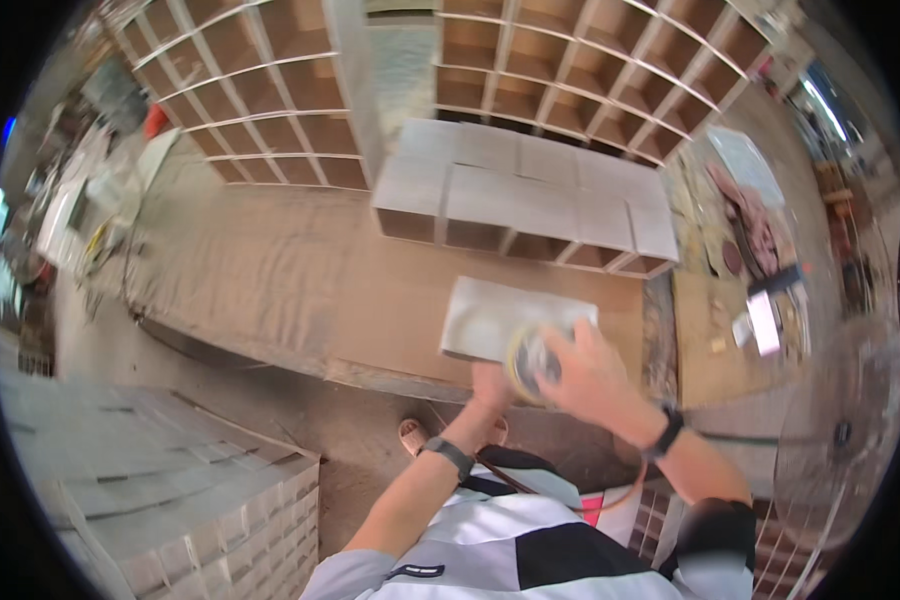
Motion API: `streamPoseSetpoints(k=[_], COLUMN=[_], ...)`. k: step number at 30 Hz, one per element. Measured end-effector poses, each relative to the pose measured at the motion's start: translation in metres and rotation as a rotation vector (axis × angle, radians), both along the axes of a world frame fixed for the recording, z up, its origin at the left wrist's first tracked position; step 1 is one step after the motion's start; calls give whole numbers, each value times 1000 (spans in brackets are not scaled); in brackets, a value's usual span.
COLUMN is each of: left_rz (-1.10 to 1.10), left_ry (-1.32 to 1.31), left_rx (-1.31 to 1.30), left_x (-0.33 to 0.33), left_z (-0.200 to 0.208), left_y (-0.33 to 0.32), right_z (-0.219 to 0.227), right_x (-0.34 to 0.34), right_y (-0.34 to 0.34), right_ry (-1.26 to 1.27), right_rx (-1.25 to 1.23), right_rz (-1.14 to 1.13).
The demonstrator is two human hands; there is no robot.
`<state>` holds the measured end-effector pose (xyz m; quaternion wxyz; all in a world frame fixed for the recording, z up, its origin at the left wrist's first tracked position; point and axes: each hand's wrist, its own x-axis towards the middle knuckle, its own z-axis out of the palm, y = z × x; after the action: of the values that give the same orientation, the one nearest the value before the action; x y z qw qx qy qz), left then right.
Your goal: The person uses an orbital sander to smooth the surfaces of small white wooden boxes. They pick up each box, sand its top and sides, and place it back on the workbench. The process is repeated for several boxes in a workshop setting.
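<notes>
White box (482, 312): we see a pale rectangular box, broad face up, just right of the frame's centre, its long sides slanting down rightward.
Yellow-rimmed roll (526, 362): we see it round, motion-blurred, overlapping the box's lower right edge; whether they touch, we cannot tell.

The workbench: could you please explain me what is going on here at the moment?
A person stands at the workbench. Their right hand holds a round, yellow-rimmed thing, too blurred to identify, by a white box-like piece. Their left hand is at that piece's near edge; its grip is unclear. Beyond lies a pale unit with open compartments facing the person.
</notes>
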<state>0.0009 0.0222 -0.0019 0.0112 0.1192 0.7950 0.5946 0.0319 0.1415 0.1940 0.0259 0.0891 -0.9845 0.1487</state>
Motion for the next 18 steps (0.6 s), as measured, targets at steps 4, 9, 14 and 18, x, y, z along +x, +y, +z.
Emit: streamPoseSetpoints(k=[4,9,14,18], left_rz=[-152,-90,-70,-30], left_ry=[212,268,392,330], left_rx=[-505,-471,-438,-384], left_x=[2,5,3,-3], left_z=[-13,-22,-10,5], left_y=[-1,-3,-7,-11], right_z=[-10,-13,-32,-59], right_x=[-56,-17,73,119], right_y=[83,130,123,109], right_ry=[34,181,492,534], right_rx=[80,-93,-589,-1079], right_rz=[-444,-669,-898,-1110])
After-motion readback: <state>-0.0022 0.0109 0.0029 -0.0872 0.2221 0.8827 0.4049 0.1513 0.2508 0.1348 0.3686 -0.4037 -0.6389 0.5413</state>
